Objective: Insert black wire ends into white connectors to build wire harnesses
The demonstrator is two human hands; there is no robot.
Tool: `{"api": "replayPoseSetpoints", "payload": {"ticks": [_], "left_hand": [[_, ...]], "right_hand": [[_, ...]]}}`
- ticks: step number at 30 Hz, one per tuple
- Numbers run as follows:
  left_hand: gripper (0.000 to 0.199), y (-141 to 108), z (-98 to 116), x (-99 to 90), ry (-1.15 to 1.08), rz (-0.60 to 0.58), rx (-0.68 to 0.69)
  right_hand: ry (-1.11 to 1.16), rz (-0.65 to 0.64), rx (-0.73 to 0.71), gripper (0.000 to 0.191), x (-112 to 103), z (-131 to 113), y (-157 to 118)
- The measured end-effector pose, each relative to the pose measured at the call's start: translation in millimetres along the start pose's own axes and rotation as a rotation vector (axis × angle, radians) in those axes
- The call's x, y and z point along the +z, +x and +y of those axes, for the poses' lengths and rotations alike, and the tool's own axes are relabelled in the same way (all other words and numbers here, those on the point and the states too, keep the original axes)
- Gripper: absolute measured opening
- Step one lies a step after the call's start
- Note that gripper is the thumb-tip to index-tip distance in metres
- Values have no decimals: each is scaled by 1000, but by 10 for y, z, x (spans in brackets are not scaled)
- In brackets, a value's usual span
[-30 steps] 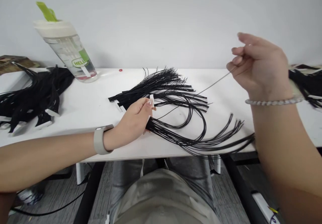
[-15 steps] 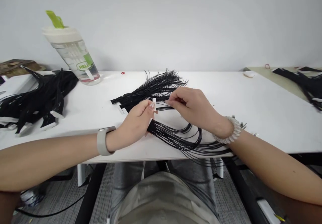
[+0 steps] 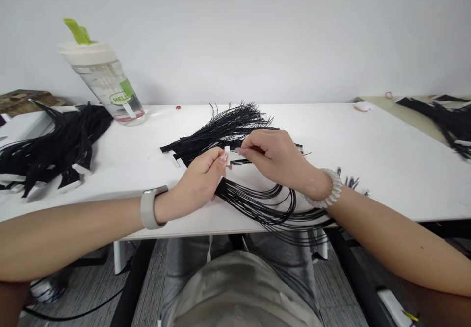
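My left hand (image 3: 202,175) is closed on a small white connector (image 3: 227,155), which stands upright between thumb and fingers. Black wires (image 3: 257,202) run from beneath this hand, loop to the right and hang over the table's front edge. Just right of the connector, my right hand (image 3: 274,158) pinches a thin black wire, its fingertips close to the connector's side. Whether the wire's tip is inside the connector is too small to tell. Behind both hands lies a bundle of black wires (image 3: 228,123) with frayed-out ends and white connectors at its left.
A bottle (image 3: 106,82) with a green spout stands at the back left. Beside it, a pile of black cables (image 3: 62,140) with white connectors covers the table's left. More black cables (image 3: 437,118) lie at the far right. A white wall rises behind the table (image 3: 386,170).
My right hand has moved slightly left, bringing its fingertips nearer to the white connector. My left hand keeps its hold with barely any shift.
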State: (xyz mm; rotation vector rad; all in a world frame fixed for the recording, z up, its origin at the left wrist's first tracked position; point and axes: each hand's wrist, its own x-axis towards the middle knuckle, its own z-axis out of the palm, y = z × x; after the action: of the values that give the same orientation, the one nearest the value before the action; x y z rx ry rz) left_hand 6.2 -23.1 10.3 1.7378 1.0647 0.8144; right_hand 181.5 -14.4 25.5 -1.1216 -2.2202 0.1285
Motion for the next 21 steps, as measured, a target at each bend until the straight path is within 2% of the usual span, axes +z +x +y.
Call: {"api": "replayPoseSetpoints", "payload": {"ticks": [21], "left_hand": [[29, -14, -28, -6, 133, 0, 91]], "right_hand": [[40, -73, -46, 19, -61, -4, 4]]}}
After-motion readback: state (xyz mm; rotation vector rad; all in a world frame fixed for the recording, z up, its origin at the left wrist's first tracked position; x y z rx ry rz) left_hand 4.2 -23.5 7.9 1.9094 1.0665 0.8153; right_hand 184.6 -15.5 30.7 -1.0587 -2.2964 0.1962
